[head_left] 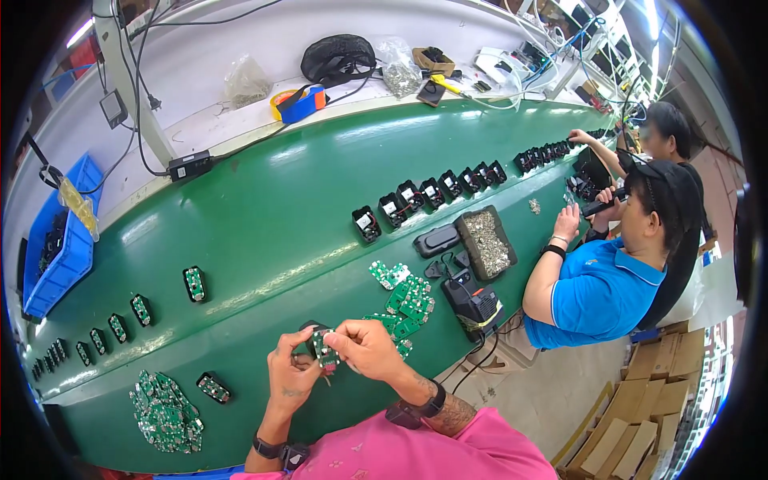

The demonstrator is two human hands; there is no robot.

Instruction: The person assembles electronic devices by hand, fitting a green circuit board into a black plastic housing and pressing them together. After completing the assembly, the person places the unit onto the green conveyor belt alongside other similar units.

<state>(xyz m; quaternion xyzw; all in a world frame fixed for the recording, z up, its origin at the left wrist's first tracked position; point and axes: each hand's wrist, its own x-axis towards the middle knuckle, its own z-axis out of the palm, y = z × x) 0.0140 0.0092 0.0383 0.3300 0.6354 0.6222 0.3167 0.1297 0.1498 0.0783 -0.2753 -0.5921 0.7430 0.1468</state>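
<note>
Low in the middle of the view, my left hand (288,374) grips a small black plastic housing (310,329), which the fingers partly hide. From the other side my right hand (370,350) holds a green circuit board (326,357) against it, thumb on the board's face. Whether the board sits fully inside the housing is hidden. Just beyond my right hand lies a loose heap of green circuit boards (410,300). To the left of my left hand, a black housing with a board in it (214,388) rests on the green bench (264,240).
A larger board pile (166,412) and a row of filled housings (141,310) occupy the left. Open black housings (392,210) line the far side. A parts tray (486,244) and black charger-like device (472,300) stand right, near a co-worker in blue (608,288). A blue bin (60,264) stands far left.
</note>
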